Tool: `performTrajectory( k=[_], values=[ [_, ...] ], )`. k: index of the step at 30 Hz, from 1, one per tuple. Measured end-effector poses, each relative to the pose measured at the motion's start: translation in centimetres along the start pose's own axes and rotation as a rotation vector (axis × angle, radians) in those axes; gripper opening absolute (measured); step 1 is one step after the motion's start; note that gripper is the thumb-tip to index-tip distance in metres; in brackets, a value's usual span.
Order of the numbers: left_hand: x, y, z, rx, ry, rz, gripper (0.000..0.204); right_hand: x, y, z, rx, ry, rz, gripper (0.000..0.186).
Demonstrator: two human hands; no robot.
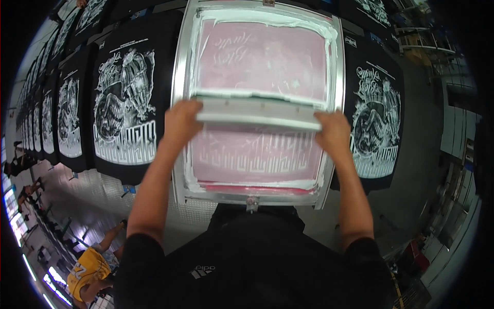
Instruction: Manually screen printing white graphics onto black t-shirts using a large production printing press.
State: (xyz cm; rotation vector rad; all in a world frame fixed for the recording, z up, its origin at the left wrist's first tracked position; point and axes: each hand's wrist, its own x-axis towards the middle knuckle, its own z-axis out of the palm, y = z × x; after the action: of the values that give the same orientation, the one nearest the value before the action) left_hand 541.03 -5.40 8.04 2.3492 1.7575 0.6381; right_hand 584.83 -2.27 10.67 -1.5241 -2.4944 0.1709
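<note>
A metal-framed printing screen (181, 103) with pink mesh and white ink smears lies in front of me over a black garment. Across its middle lies a long pale squeegee (257, 112). My left hand (180, 122) grips the squeegee's left end and my right hand (333, 133) grips its right end. White ink sits along the blade's far edge.
Black shirts with white prints lie in a row: one left of the screen (123, 103), one right (374, 123), several more curving away at far left (46, 113). A person in a yellow top (90, 270) is at lower left. Shelving stands at right (453, 154).
</note>
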Motion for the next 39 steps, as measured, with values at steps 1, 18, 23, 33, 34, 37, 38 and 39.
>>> performTrajectory(
  k=[1,18,23,33,34,37,38,39],
  values=[
    [3.9,-1.6,0.3,-0.012,-0.044,-0.044,0.043,3.4,1.9,0.6,-0.024,-0.033,0.073,0.038],
    [7.7,1.7,-7.5,0.068,-0.376,-0.175,0.038,4.1,2.3,-6.8,0.183,-0.395,0.201,0.032],
    [-12.7,11.2,-9.4,-0.132,-0.318,-0.127,0.035,-12.5,-8.6,-8.2,0.203,-0.407,0.150,0.036],
    [-18.0,12.5,-6.6,-0.061,0.014,0.086,0.038,-16.9,-10.3,-6.0,0.160,-0.382,0.142,0.046],
    [-17.9,12.5,-6.2,-0.074,-0.024,0.054,0.040,-16.7,-10.6,-5.8,0.149,-0.401,0.167,0.050],
    [-13.9,8.6,-3.6,-0.051,-0.041,-0.001,0.038,-12.7,-8.3,-4.1,0.117,-0.240,0.119,0.049],
    [-10.7,6.4,-2.2,-0.061,0.007,0.019,0.038,-9.7,-6.2,-3.1,0.092,-0.201,0.126,0.049],
    [-7.8,4.2,-1.1,-0.018,-0.049,-0.019,0.037,-6.9,-4.1,-2.2,0.073,-0.166,0.078,0.050]
  ],
)
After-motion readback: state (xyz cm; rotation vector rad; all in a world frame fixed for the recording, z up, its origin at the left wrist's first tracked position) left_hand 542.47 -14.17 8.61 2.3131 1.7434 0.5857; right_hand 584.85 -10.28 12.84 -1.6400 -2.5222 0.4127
